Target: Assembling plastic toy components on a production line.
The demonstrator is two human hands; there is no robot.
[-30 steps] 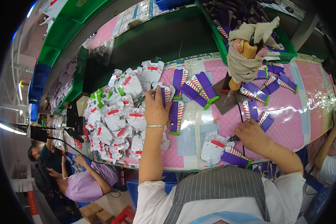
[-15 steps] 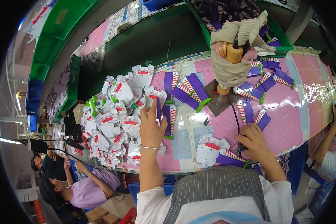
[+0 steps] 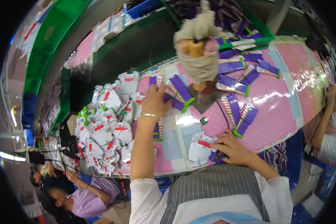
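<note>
Head view: left hand (image 3: 155, 101) centre, right hand (image 3: 235, 150) lower right; both curled, grips unclear.
White part (image 3: 198, 153): probably light, stiff; take edges.

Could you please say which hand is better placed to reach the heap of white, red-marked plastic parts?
Probably the left hand: it is close beside that heap, while the right hand is farther away.

Left of the left grip (image 3: 155, 102): green bin (image 3: 50, 48), lamp (image 3: 12, 155), person in lilac (image 3: 87, 201); beyond it, blue bin (image 3: 143, 9); well to its right, second person (image 3: 322, 125).
</note>
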